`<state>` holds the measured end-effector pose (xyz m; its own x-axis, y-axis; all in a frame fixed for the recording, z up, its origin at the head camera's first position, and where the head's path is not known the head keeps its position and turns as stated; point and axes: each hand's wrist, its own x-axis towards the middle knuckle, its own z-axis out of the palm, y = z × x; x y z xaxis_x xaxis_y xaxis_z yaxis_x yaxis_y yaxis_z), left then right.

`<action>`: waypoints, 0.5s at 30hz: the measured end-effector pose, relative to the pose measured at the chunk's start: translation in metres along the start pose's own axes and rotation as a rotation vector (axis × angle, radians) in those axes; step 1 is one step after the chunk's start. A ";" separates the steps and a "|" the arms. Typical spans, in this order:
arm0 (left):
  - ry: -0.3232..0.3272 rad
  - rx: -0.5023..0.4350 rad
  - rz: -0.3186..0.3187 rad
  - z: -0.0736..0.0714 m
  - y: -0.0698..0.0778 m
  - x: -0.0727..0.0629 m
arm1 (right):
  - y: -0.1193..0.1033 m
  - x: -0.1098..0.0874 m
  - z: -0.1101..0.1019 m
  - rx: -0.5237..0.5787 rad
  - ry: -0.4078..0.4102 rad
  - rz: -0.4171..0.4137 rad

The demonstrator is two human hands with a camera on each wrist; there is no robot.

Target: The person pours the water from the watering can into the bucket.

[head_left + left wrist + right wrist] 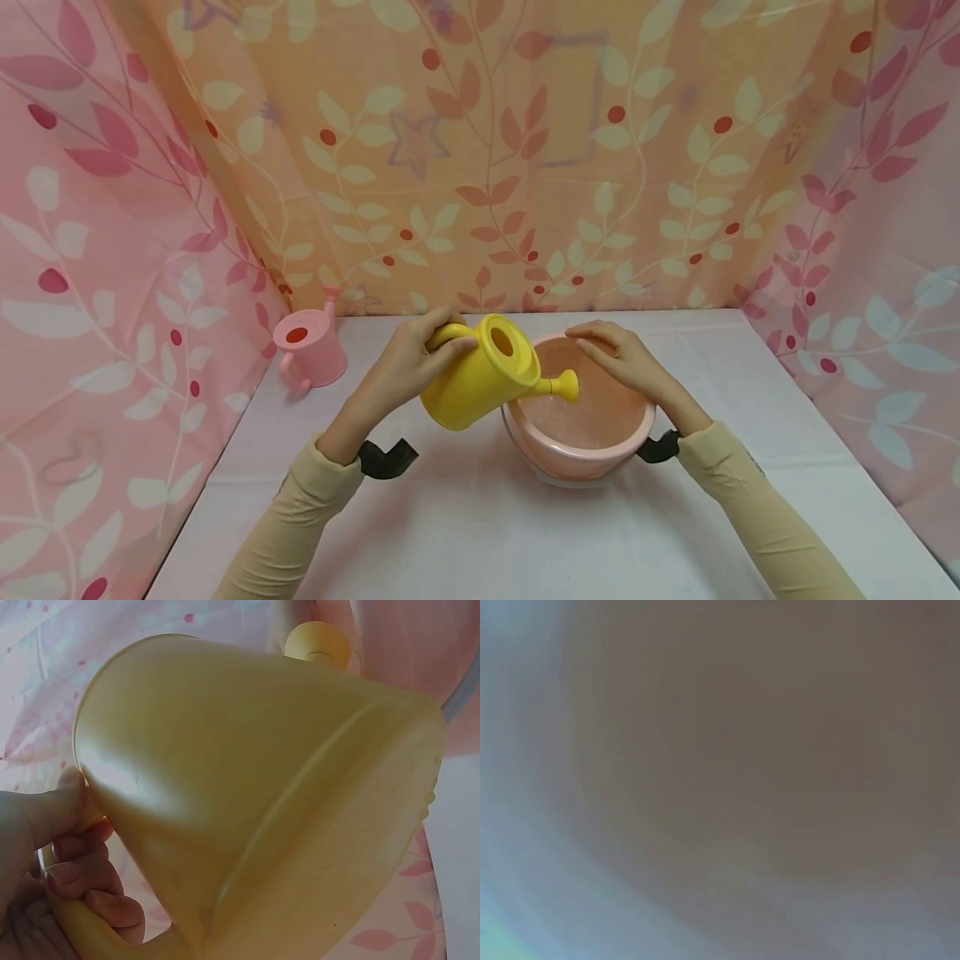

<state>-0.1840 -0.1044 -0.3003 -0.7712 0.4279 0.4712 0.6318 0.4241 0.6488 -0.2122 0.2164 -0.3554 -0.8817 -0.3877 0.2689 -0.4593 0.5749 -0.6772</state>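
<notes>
A yellow watering can [480, 375] is tilted to the right, its spout head reaching over the opening of a pink bucket [577, 450]. My left hand [412, 354] grips the can by its handle; in the left wrist view the fingers [82, 877] curl through the handle and the thumb lies along it. Across the bucket's right far rim lies my right hand [622, 358], holding it with the thumb on the inner side; some fingers are hidden. A pale curved handle hangs against the bucket's front. The right wrist view is only a blur.
A pink watering can [311, 346] stands upright at the table's back left. The white table [465, 533] is bordered by leaf-patterned cloth at the back [480, 208] and on both sides.
</notes>
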 end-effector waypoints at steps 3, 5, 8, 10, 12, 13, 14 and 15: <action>0.000 0.001 0.006 0.000 0.000 0.000 | 0.000 0.000 -0.001 -0.003 -0.006 0.002; -0.002 0.003 0.009 0.000 0.001 0.000 | 0.000 0.000 -0.001 -0.003 -0.003 -0.001; -0.007 0.008 0.009 0.000 0.002 0.000 | 0.000 0.000 -0.001 -0.003 0.000 -0.006; -0.009 0.011 0.010 0.000 0.002 0.000 | -0.001 0.000 -0.001 -0.001 0.003 -0.005; -0.010 0.015 0.010 0.000 0.003 0.000 | -0.001 0.000 0.000 0.004 0.002 0.005; -0.010 0.016 0.010 0.000 0.003 0.000 | -0.001 0.000 0.000 0.005 0.001 0.008; -0.009 0.018 0.011 0.000 0.003 0.001 | -0.002 -0.001 0.000 0.006 0.001 0.012; -0.009 0.019 0.012 0.000 0.002 0.001 | -0.002 -0.001 0.000 0.009 0.001 0.014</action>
<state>-0.1830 -0.1029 -0.2986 -0.7632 0.4402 0.4731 0.6421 0.4343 0.6317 -0.2107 0.2156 -0.3538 -0.8884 -0.3785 0.2599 -0.4456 0.5741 -0.6869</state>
